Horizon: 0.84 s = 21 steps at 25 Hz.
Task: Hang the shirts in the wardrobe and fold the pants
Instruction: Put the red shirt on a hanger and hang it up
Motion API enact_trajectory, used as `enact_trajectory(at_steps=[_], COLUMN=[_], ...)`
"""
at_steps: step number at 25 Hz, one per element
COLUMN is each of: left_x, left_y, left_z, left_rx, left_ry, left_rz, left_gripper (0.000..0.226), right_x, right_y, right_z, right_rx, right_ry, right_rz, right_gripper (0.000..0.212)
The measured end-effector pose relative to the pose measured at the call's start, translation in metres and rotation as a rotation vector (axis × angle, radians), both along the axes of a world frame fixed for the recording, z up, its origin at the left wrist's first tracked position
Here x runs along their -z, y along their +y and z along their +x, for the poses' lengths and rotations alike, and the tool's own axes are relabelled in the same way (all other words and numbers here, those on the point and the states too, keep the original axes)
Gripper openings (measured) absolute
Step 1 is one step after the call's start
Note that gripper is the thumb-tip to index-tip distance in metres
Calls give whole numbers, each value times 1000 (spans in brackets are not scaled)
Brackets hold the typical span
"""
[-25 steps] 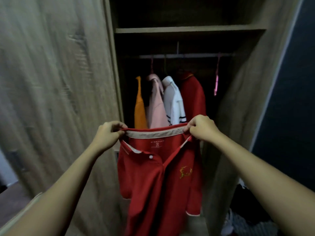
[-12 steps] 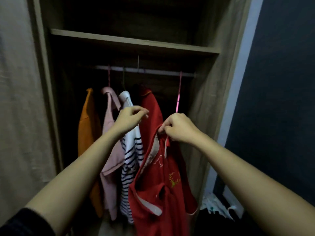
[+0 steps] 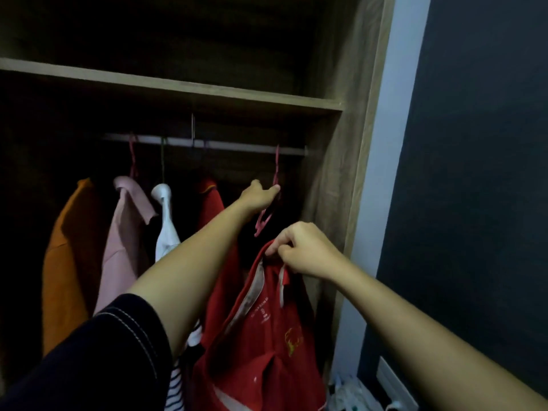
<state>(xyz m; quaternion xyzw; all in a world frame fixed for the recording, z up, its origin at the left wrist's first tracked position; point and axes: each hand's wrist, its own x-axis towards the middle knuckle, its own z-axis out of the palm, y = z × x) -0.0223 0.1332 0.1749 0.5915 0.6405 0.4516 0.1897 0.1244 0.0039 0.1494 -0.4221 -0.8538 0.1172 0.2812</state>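
Inside an open wooden wardrobe (image 3: 335, 173), beneath a fixed shelf (image 3: 178, 87), a metal rail (image 3: 231, 145) runs across the dim hanging space. Four garments hang from it, from left to right: an orange shirt (image 3: 68, 262), a pink shirt (image 3: 124, 247), a white striped shirt (image 3: 166, 232) and a red shirt (image 3: 210, 209). To their right, near the wardrobe's side panel, a bare pink hanger (image 3: 276, 164) is hooked on the rail. The left hand (image 3: 261, 195), reaching out from a dark sleeve (image 3: 89, 366), grips this hanger just below its hook, fingers closed round the neck. The right hand (image 3: 305, 250), lower and nearer the camera, pinches the collar of a red polo shirt (image 3: 267, 336) between thumb and curled fingers. That shirt hangs free from the pinch in front of the wardrobe's right end, below the pink hanger and apart from it, with its pale inner neckband and a gold chest emblem showing. Right of the wardrobe stands a pale vertical strip (image 3: 388, 173), then a dark wall (image 3: 474, 173). Light-coloured clothing (image 3: 347, 393) lies low at the foot of the strip.
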Motion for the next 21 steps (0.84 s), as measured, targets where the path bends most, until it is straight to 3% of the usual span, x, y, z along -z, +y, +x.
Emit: enact_trajectory(at_steps=[4, 7, 12, 13, 17, 21], left_x=[5, 9, 21, 22, 14, -7], left_y=[35, 49, 80, 85, 77, 73], left_z=[16, 27, 45, 50, 64, 53], left_rx=[-61, -102, 77, 100, 117, 131], left_ry=[-15, -7, -243, -252, -285, -448], left_rz=[-90, -68, -73, -75, -18, 90], left_gripper=[77, 67, 85, 80, 24, 25], right_x=[9, 15, 22, 22, 17, 17], right_y=[22, 28, 22, 20, 16, 12], right_z=[6, 8, 12, 14, 27, 35], right_rx=[11, 1, 17, 26, 64, 88], right_ry=[45, 57, 44, 41, 77, 114], right_rz=[-11, -44, -27, -23, -9, -19], right_gripper=[34, 35, 38, 39, 38, 38])
